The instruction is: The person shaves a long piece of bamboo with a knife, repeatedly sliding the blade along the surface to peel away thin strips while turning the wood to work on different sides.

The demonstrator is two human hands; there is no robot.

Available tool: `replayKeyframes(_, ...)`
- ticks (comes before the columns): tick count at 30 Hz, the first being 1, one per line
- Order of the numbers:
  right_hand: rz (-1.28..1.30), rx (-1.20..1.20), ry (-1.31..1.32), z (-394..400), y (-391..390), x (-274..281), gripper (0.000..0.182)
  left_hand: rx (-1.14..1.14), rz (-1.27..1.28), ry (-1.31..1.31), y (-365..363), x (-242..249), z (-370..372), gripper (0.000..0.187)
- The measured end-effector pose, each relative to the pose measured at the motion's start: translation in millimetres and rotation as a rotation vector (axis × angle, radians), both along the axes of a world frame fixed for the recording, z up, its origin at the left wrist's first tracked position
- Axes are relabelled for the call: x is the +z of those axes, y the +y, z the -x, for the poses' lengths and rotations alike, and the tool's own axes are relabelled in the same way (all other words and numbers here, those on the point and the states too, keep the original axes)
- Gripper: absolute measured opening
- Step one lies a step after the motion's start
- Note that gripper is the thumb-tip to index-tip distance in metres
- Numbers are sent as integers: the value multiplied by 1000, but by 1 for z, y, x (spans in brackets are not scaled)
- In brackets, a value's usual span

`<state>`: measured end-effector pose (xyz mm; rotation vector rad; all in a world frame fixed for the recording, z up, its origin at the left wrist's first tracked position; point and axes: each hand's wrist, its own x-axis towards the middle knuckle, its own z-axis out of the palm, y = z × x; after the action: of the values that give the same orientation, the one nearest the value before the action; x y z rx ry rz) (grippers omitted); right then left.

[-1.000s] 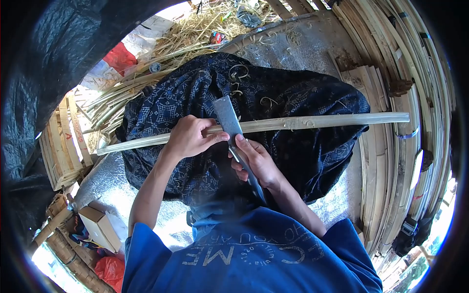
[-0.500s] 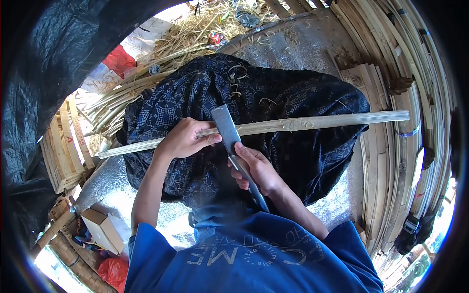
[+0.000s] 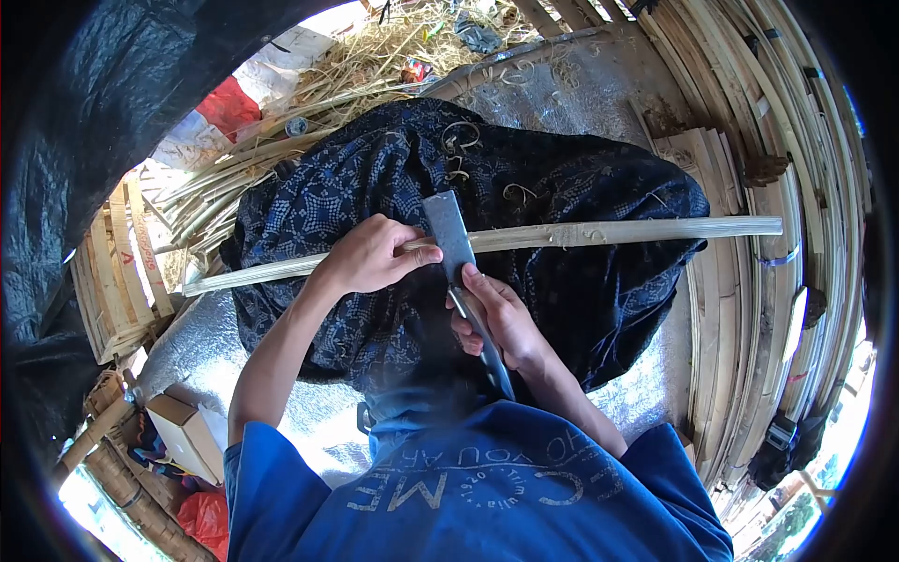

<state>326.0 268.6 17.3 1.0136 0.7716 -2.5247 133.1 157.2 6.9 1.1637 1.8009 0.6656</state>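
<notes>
A long pale bamboo strip (image 3: 637, 230) lies crosswise over the dark patterned cloth (image 3: 323, 211) on my lap. My left hand (image 3: 375, 255) is closed round the strip left of its middle, thumb against the blade. A knife with a broad grey blade (image 3: 448, 225) crosses the strip just right of those fingers. My right hand (image 3: 496, 314) wraps the knife near the base of the blade, thumb on its side; the long handle runs down toward my blue shirt. Small curled shavings sit on the strip and the cloth.
Bundled bamboo strips (image 3: 763, 262) stand along the right side. Shavings and thin strips (image 3: 361, 70) are heaped at the upper left. A wooden crate (image 3: 122, 272) and a cardboard box (image 3: 183, 440) are at the left, a red plastic bag (image 3: 204, 520) below them.
Both hands and the knife have shifted slightly right along the strip. The blade stands a little more upright, and the strip's left end has moved slightly left.
</notes>
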Motion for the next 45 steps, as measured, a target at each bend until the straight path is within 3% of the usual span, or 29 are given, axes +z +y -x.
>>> replayKeyframes(6, 38, -39, 31, -4, 5, -1, 49, 21, 98, 80, 7, 12, -7, 49)
replayKeyframes(10, 64, 8, 51, 2, 2, -2, 48, 53, 27, 37, -6, 2, 0, 52)
replayKeyframes(13, 69, 80, 57, 11, -4, -7, 47, 12, -44, -103, -12, 3, 9, 52)
replayKeyframes(15, 108, 82, 91, 10, -4, -9, 48, 2, 39, -259, -13, 4, 13, 44)
replayKeyframes(25, 92, 54, 47, 11, -2, -5, 47, -19, 209, -475, -5, 2, 24, 48)
replayKeyframes(27, 94, 54, 33, 10, -2, -6, 48, -76, 79, -263, -7, -6, 21, 48)
replayKeyframes(30, 121, 22, 24, 9, 1, -7, 48, -45, -2, -153, -1, -1, 13, 47)
replayKeyframes(45, 57, -127, -6, -7, 6, 1, 49, 45, 19, -121, 17, -8, -14, 60)
